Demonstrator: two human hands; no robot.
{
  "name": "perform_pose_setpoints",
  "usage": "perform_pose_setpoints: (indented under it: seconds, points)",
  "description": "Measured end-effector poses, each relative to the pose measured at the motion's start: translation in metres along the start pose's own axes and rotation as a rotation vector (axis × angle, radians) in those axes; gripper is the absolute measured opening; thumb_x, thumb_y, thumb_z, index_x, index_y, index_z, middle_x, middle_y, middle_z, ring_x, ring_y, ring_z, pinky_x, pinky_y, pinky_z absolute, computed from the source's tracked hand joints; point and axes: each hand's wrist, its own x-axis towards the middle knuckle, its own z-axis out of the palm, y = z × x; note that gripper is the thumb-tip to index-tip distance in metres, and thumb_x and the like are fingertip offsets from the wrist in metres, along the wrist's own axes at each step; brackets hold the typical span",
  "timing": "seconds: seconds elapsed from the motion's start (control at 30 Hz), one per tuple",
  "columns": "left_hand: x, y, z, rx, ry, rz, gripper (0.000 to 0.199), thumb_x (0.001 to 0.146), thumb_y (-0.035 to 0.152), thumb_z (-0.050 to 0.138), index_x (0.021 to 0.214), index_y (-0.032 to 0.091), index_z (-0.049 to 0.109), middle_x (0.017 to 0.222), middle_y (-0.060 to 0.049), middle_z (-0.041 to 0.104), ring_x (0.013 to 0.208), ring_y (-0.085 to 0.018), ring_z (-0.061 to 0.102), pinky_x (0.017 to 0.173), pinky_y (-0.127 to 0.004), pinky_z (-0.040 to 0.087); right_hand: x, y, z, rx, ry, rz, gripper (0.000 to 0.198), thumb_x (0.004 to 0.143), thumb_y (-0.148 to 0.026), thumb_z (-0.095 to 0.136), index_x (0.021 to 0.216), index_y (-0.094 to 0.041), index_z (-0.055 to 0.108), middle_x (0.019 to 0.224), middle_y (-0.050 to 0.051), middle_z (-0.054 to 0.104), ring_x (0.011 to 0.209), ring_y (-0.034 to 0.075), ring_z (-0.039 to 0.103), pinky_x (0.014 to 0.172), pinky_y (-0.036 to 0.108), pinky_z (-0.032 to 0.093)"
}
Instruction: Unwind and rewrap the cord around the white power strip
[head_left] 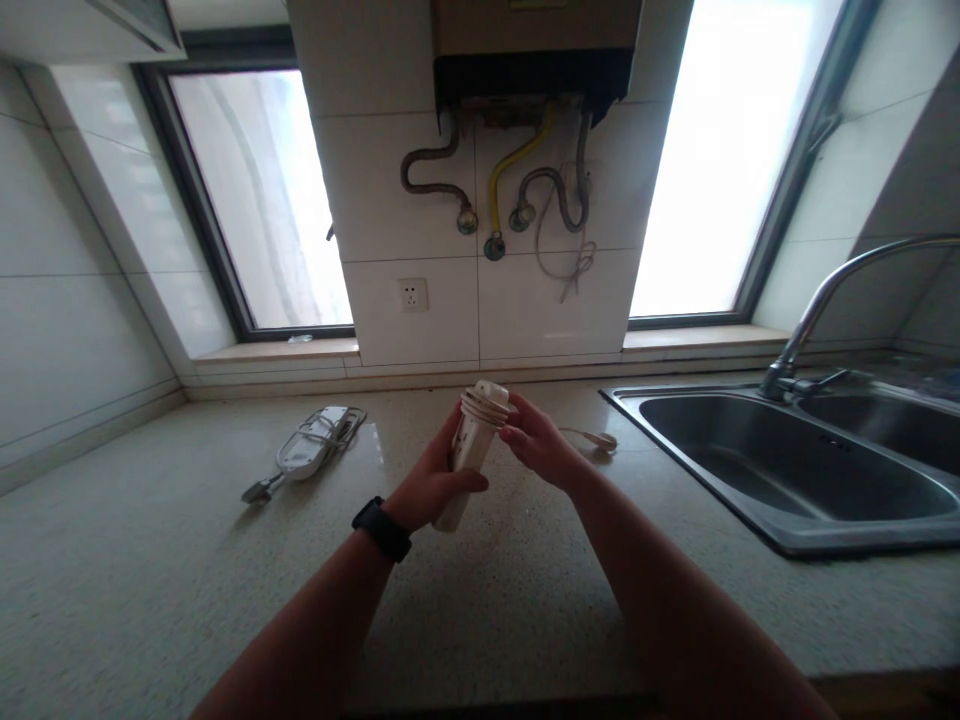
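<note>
My left hand (pixel 435 478) is wrapped around a white power strip (pixel 469 452), held tilted above the counter with its upper end leaning right. Several turns of white cord (pixel 487 408) are wound about that upper end. The fingers of my right hand (pixel 536 440) are closed at the right side of these turns, on the cord; part of the grip is hidden. Behind my right hand, the cord's loose end with a pale plug (pixel 602 440) rests on the counter. A second white power strip (pixel 311 442), wrapped in its own grey-white cord, lies to the left.
A speckled stone counter (pixel 187 580) spans the view. At right is a double steel sink (pixel 787 540) with a curved faucet (pixel 817 310). A wall socket (pixel 412 294) sits below a water heater (pixel 536 75) with hoses, between two windows.
</note>
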Motion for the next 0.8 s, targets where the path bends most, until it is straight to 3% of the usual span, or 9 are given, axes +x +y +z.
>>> perform_pose_setpoints:
  seconds: [0.07,0.17,0.27,0.47,0.67,0.73,0.8]
  points:
    - [-0.004,0.004,0.003,-0.151,-0.101,-0.109,0.095,0.070,0.017,0.074,0.153,0.031,0.031,0.105,-0.006,0.062,0.084,-0.020,0.062,0.069,-0.031,0.053,-0.003,-0.002,-0.003,0.008,-0.026,-0.026,0.081,0.073,-0.052,0.081,0.139,-0.023,0.046,0.100,0.009,0.069,0.084,0.020,0.066,0.067,0.028,0.051]
    - [-0.008,0.004,0.005,-0.371,-0.212,-0.196,0.082,0.068,0.014,0.071,0.142,0.033,0.042,0.097,-0.001,0.056,0.063,-0.010,0.055,0.050,-0.022,0.046,-0.004,-0.003,-0.004,0.022,-0.064,-0.085,0.077,0.069,-0.054,0.084,0.131,-0.020,0.055,0.101,0.008,0.068,0.083,0.019,0.064,0.069,0.027,0.050]
    - [-0.010,0.000,0.008,-0.594,-0.276,-0.198,0.065,0.066,0.017,0.069,0.128,0.027,0.050,0.096,-0.001,0.053,0.057,-0.008,0.053,0.045,-0.021,0.045,-0.003,-0.004,-0.002,0.030,-0.088,-0.112,0.068,0.070,-0.057,0.082,0.123,-0.019,0.062,0.106,0.009,0.067,0.085,0.018,0.064,0.069,0.026,0.050]
    - [-0.011,-0.001,0.014,-0.847,-0.437,-0.262,0.048,0.062,0.027,0.068,0.107,0.019,0.056,0.086,0.000,0.049,0.050,-0.006,0.045,0.040,-0.020,0.042,-0.004,-0.007,0.007,0.077,-0.106,-0.084,0.072,0.066,-0.064,0.081,0.120,-0.019,0.065,0.105,0.009,0.069,0.095,0.023,0.063,0.082,0.032,0.051]
    - [-0.010,-0.001,0.010,-0.912,-0.575,-0.291,0.039,0.066,0.038,0.063,0.094,0.011,0.063,0.074,-0.003,0.055,0.047,-0.008,0.050,0.039,-0.020,0.042,-0.006,-0.009,0.012,-0.024,0.002,-0.086,0.054,0.070,-0.061,0.078,0.097,-0.015,0.068,0.084,0.004,0.064,0.078,0.019,0.058,0.068,0.028,0.046]
    - [-0.009,0.001,0.006,-0.864,-0.605,-0.282,0.046,0.070,0.041,0.062,0.104,0.010,0.064,0.086,-0.010,0.064,0.057,-0.014,0.059,0.043,-0.023,0.047,-0.006,-0.010,0.012,-0.097,0.067,-0.076,0.047,0.072,-0.058,0.077,0.087,-0.015,0.066,0.075,0.002,0.059,0.069,0.016,0.053,0.060,0.025,0.041]
    - [-0.007,0.001,0.000,-0.788,-0.586,-0.275,0.055,0.075,0.043,0.061,0.119,0.011,0.061,0.112,-0.018,0.065,0.082,-0.024,0.066,0.058,-0.033,0.058,-0.005,-0.010,0.012,-0.168,0.130,-0.060,0.042,0.074,-0.055,0.075,0.079,-0.015,0.064,0.068,0.000,0.054,0.063,0.014,0.048,0.055,0.025,0.036]
